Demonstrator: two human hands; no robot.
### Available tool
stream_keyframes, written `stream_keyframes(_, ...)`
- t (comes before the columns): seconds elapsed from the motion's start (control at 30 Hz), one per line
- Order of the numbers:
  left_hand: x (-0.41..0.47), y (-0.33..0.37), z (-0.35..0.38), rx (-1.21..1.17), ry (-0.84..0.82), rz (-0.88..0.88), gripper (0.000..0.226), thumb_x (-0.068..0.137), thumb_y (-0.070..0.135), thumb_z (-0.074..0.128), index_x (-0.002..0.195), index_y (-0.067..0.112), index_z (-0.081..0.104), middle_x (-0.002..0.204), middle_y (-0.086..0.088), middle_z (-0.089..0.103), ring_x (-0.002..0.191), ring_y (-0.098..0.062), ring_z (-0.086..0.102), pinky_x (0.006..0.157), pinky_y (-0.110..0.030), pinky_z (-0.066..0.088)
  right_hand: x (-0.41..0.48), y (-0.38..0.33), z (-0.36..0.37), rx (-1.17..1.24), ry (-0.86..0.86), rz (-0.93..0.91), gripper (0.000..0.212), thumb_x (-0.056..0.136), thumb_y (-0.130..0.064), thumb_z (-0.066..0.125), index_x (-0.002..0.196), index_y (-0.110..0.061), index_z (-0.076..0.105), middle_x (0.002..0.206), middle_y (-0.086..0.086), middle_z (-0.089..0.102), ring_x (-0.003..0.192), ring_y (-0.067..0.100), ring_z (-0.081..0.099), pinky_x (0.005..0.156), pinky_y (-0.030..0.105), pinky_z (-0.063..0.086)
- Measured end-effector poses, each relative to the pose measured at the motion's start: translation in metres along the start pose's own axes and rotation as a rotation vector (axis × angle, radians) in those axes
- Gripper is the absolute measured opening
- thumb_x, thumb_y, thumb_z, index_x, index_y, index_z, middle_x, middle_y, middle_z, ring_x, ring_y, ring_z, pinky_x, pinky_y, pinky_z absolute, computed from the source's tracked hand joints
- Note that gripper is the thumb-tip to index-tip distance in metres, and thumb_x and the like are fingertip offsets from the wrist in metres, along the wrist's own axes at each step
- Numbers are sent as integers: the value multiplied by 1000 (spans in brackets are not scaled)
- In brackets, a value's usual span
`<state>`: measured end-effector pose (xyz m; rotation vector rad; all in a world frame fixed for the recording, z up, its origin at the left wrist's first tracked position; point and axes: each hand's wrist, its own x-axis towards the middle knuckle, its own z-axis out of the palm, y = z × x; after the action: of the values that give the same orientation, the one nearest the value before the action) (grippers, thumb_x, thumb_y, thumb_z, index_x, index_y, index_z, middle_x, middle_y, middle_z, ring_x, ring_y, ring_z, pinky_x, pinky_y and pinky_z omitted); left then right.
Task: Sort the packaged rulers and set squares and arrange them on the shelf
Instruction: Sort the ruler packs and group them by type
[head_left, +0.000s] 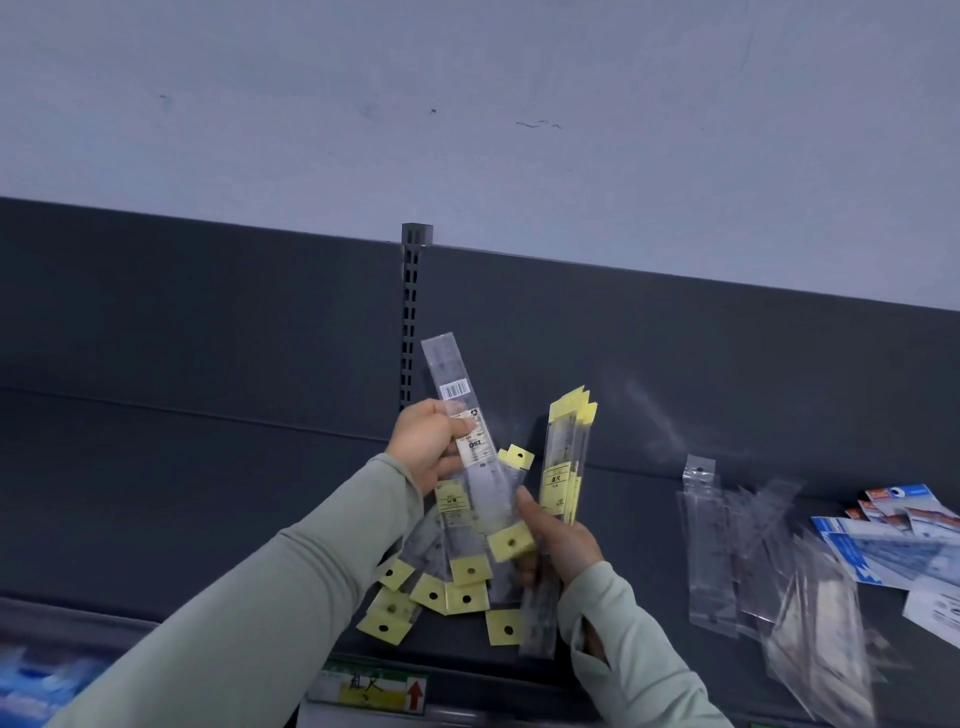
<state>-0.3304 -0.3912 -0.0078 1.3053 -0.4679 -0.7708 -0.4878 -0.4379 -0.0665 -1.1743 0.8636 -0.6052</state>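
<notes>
Our left hand (428, 441) grips a splayed fan of packaged rulers (467, 519) over the shelf (208, 519). Our right hand (563, 545) clasps a yellow-topped bundle (566, 457). Risk: the slick sleeves slide, and the fan spills among the loose clear packs (711, 545), mixing the types.

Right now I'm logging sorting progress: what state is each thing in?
left hand, grips the fanned bunch
fanned bunch, held, yellow tabs mostly hanging down
right hand, grips the yellow-topped bundle
yellow-topped bundle, held upright, aligned
clear packets, lying loose on the shelf
blue packets, piled at shelf's right
</notes>
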Motion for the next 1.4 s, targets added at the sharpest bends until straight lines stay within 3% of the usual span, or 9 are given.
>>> stream_keyframes(0.2, -1, -10, -1, 147, -9, 146, 60, 85, -8, 63, 135, 9, 35, 107, -5, 61, 88, -18, 65, 70, -33, 57, -1, -2, 6, -35, -107, -77, 14, 80, -11, 73, 78, -3, 62, 53, 5, 58, 37, 16, 43, 38, 21, 37)
stream_keyframes(0.33, 1, -12, -19, 970, 86, 649, 74, 87, -2, 54, 147, 34, 30, 154, 3, 19, 142, -20, 19, 116, -47, 23, -1, -2, 7, -22, -90, -56, 11, 81, -7, 71, 78, -2, 62, 52, 6, 58, 35, 17, 41, 38, 21, 36)
stream_keyframes(0.5, 8, -20, -34, 1724, -73, 839, 55, 90, 7, 50, 137, 36, 46, 158, 10, 22, 148, -11, 3, 117, -51, -9, 4, -1, 6, 47, -128, -20, 12, 85, -7, 62, 76, -2, 55, 43, 6, 45, 35, 17, 36, 40, 21, 32)
stream_keyframes(0.7, 11, -20, -36, 1452, 67, 814, 23, 100, 27, 40, 93, 31, 61, 94, 15, 63, 99, -10, 55, 113, -41, 19, 10, 1, 7, 229, -220, 29, 62, 81, -70, 45, 80, -10, 62, 47, 0, 34, 36, 14, 33, 42, 20, 28)
stream_keyframes(0.83, 5, -9, -26, 690, -89, 528, 14, 94, 16, 58, 80, 17, 57, 56, 14, 59, 61, -3, 59, 67, -28, 49, 12, 5, 5, 200, -171, 17, 65, 80, -70, 45, 91, -10, 65, 52, 1, 41, 39, 15, 38, 42, 21, 32)
stream_keyframes(1.0, -12, -7, -5, 300, -463, 114, 11, 87, 10, 66, 80, 6, 58, 74, -6, 66, 63, -19, 62, 56, -26, 53, 15, 3, 10, 75, -108, -55, 65, 79, -69, 44, 98, -12, 71, 84, 11, 72, 76, 28, 68, 72, 41, 56)
stream_keyframes(1.07, -14, -15, 3, 252, -482, 61, 12, 85, 10, 68, 86, 3, 58, 76, -8, 65, 62, -17, 60, 51, -23, 51, 15, -2, 11, 118, -213, -89, 76, 78, -70, 34, 114, -11, 64, 85, 10, 73, 72, 20, 70, 63, 34, 57)
stream_keyframes(1.13, -13, -20, 8, 322, -428, 94, 15, 82, 13, 73, 79, 6, 59, 73, -5, 64, 59, -13, 55, 50, -20, 47, 11, -4, 10, 213, -312, -57, 74, 85, -67, 25, 108, -6, 61, 67, 5, 68, 51, 13, 63, 45, 23, 50)
stream_keyframes(1.4, -11, -28, 9, 626, -389, 253, 21, 94, 21, 59, 91, 3, 69, 80, -1, 72, 74, -6, 64, 79, -31, 55, 15, 5, 9, 199, -253, -83, 73, 55, -63, 76, 103, -9, 69, 59, 1, 55, 50, 14, 53, 49, 27, 45)
